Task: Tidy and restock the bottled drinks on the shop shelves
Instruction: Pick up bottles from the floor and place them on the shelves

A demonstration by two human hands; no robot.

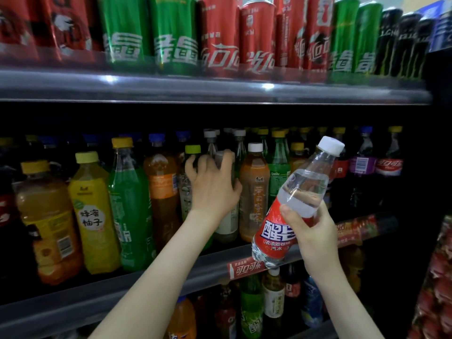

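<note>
My right hand (311, 231) grips a clear soda bottle (291, 204) with a white cap and a red label, tilted to the right in front of the middle shelf (137, 287). My left hand (211, 184) reaches into that shelf and curls its fingers round the upper part of a grey-capped bottle (226, 223), most of which is hidden behind the hand. An amber tea bottle (254, 192) with a white cap stands just right of that bottle. A green-capped bottle (192, 150) stands just behind my left fingers.
The middle shelf holds rows of yellow, green, orange and dark cola bottles (389, 167). Above, an upper shelf (220, 89) carries red, green and black cans. More bottles (274, 297) stand on the shelf below. A red packaged display (435, 289) is at the lower right.
</note>
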